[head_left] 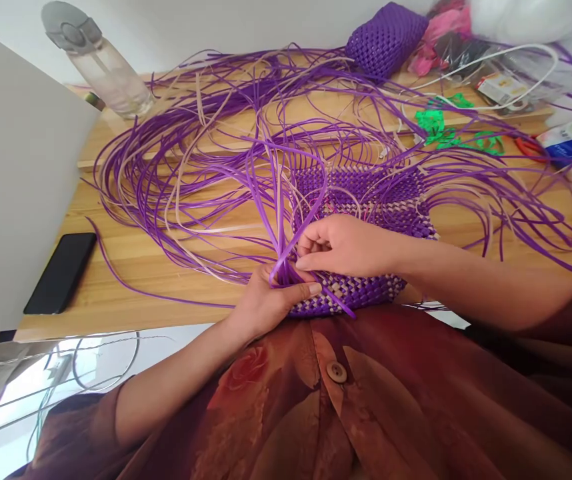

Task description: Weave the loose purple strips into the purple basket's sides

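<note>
A purple and beige woven piece (361,193) made of plastic strips lies at the table's front edge, against my shirt. Long loose purple strips (151,167) fan out from its sides. At its near left corner, my left hand (269,297) is closed around purple strips, the thumb pressing on the weave. My right hand (339,247) is over the weave just to the right, its thumb and fingers pinching a purple strip. One strip end (341,303) sticks out past my left thumb towards my shirt. The fingertips of my left hand are partly hidden by strips.
On the left lies a black phone (61,273), with a clear bottle (109,73) behind it. A finished-looking purple woven piece (386,40) stands at the back. Green strips (436,127), red-handled scissors (531,148) and a blue-and-white packet (569,143) are at the right.
</note>
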